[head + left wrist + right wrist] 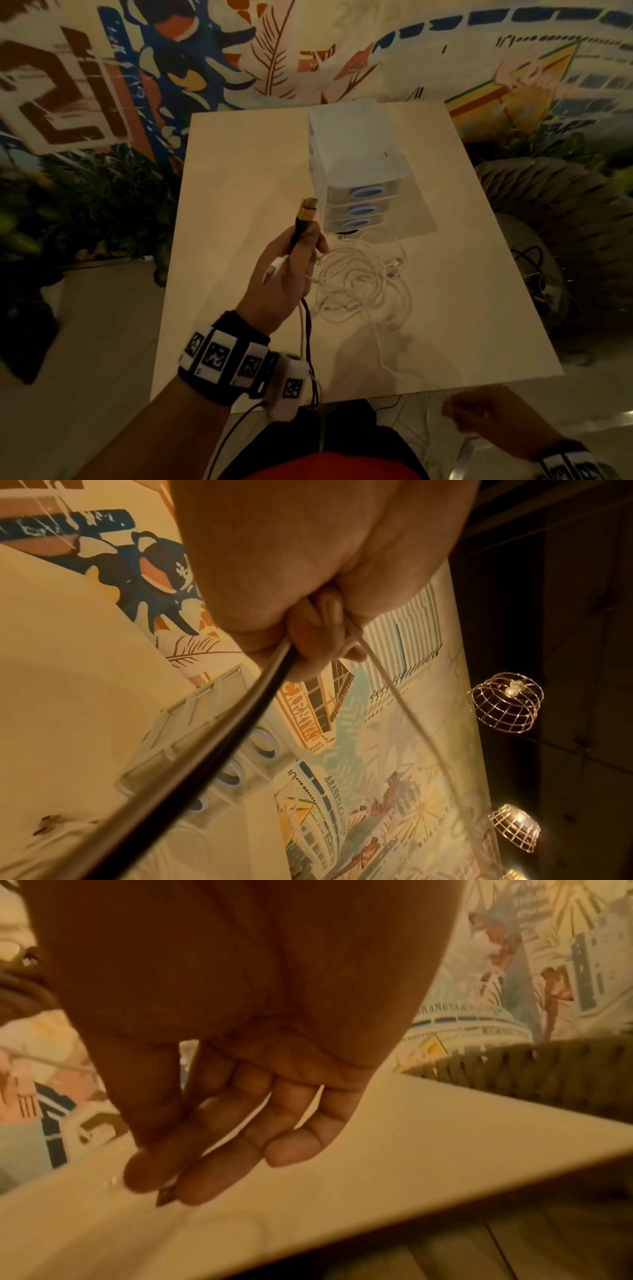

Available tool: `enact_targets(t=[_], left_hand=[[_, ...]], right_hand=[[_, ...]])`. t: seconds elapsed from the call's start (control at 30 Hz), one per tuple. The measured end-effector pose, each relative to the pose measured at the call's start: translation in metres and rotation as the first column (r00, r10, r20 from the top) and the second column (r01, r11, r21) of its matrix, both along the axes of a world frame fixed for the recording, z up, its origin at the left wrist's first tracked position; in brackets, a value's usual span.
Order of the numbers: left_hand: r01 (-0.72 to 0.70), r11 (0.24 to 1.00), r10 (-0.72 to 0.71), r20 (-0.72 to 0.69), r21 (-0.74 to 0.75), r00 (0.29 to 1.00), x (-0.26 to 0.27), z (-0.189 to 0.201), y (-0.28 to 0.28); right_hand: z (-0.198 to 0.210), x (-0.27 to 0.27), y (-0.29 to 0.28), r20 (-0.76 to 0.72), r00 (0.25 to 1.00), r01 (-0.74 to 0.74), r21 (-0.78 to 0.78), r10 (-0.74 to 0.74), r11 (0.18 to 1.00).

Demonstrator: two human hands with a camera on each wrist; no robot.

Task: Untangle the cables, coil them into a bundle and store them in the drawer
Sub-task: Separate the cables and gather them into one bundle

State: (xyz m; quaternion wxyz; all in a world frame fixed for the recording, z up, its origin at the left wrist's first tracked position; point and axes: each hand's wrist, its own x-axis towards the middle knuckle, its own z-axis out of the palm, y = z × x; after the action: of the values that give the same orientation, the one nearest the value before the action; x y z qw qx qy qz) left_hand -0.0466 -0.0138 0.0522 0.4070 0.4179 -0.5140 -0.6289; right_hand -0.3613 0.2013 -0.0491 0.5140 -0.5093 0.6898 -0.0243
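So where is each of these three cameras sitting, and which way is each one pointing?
Head: worn on the head, looking down at the table, drawer unit and white cables; both forearms show, left hand gripping a black cable.
Left wrist: looks along the left hand toward the drawer unit and mural; curled fingers show.
Right wrist: looks along the empty right hand over the table edge.
Shared: head and left wrist both see the drawer unit and black cable.

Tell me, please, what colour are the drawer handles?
Blue oval handles, clearest in the head view.
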Motion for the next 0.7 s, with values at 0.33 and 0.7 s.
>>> enact_targets(t=[0.33,0.7], left_hand=[[-0.005,0.993,0.004,-0.008,-0.119,1.000,-0.010,-0.005,0.018],[0.109,0.981,-0.108,-0.015,0.159,0.994,-0.013,-0.003,0.015]], right_hand=[[-0.083,0.057,0.014,0.006,0.987,-0.156,0.238,0.159,0.959],[-0.037,0.063,-0.017,-0.108,0.957,-0.252,0.141,0.268,0.957]])
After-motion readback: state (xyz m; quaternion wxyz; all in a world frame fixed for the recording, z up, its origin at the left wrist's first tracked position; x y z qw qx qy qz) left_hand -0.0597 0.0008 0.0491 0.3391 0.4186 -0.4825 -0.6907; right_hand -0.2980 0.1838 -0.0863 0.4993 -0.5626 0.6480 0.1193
